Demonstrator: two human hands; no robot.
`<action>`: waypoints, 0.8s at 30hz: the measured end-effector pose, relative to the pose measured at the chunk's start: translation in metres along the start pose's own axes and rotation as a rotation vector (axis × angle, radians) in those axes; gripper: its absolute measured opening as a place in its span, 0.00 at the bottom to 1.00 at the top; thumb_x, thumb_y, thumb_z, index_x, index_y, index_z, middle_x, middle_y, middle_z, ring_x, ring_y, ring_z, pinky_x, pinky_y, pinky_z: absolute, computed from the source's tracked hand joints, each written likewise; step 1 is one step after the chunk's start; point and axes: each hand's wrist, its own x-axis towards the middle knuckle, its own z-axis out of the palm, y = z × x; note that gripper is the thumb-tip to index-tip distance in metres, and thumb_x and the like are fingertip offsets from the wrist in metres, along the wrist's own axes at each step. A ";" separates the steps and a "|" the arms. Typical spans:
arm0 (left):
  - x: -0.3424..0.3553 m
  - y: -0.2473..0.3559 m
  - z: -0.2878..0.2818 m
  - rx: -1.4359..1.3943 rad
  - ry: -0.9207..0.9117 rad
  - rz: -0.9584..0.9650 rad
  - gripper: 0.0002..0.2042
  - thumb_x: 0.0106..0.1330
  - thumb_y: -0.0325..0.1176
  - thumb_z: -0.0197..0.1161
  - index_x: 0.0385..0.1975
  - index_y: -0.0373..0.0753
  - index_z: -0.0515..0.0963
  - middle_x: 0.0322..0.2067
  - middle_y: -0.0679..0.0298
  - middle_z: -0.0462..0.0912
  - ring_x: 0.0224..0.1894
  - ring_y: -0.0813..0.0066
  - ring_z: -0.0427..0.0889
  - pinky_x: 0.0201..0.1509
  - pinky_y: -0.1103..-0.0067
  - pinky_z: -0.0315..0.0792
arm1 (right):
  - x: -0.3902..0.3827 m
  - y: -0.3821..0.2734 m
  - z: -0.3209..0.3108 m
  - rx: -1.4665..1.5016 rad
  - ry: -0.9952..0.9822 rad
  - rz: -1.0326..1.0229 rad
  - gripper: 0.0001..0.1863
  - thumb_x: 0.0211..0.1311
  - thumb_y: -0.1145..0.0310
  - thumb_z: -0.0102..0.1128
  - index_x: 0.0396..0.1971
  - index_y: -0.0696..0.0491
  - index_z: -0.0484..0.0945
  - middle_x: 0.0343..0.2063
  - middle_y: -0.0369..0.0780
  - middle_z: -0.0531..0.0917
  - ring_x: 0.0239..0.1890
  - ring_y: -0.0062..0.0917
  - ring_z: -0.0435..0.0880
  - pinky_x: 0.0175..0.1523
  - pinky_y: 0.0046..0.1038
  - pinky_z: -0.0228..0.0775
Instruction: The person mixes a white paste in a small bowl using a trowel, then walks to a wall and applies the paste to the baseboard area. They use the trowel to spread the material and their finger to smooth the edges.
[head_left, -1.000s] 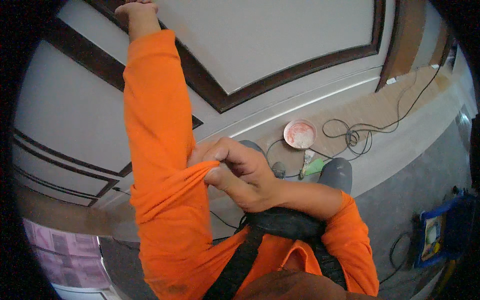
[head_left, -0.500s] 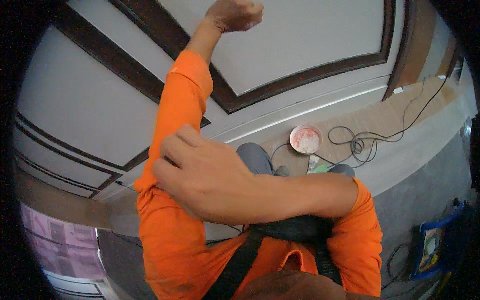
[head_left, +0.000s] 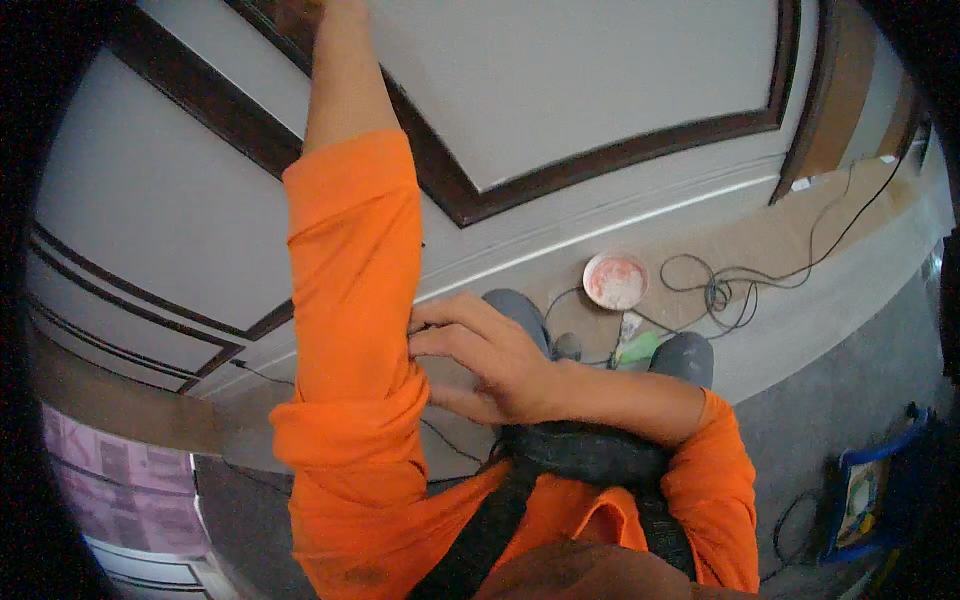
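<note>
Right hand (head_left: pixel 490 362): since the last frame it's slid off the top of the orange sleeve (head_left: pixel 355 250) to its right edge; fingers apart, half curled, tips at the fabric, can't tell if they're pinching.
Left hand (head_left: pixel 299 14): 11 o'clock from the right, blurry and cut off, so no clue how open or what's in it.
Sleeve: 10 o'clock, bunched low down; more forearm (head_left: pixel 350 95) bare now, so I'd say it's riding higher.
Tub (head_left: pixel 587 286): 2 o'clock, pinkish-white stuff inside.
Cable (head_left: pixel 717 296): loops just past that.
</note>
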 end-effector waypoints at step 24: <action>-0.306 -0.178 -0.172 0.949 -1.574 0.679 0.17 0.69 0.46 0.64 0.22 0.41 0.75 0.23 0.53 0.81 0.25 0.51 0.81 0.27 0.63 0.74 | -0.084 0.053 -0.064 0.459 -0.177 0.439 0.14 0.66 0.67 0.68 0.48 0.57 0.81 0.41 0.42 0.86 0.43 0.33 0.85 0.49 0.35 0.77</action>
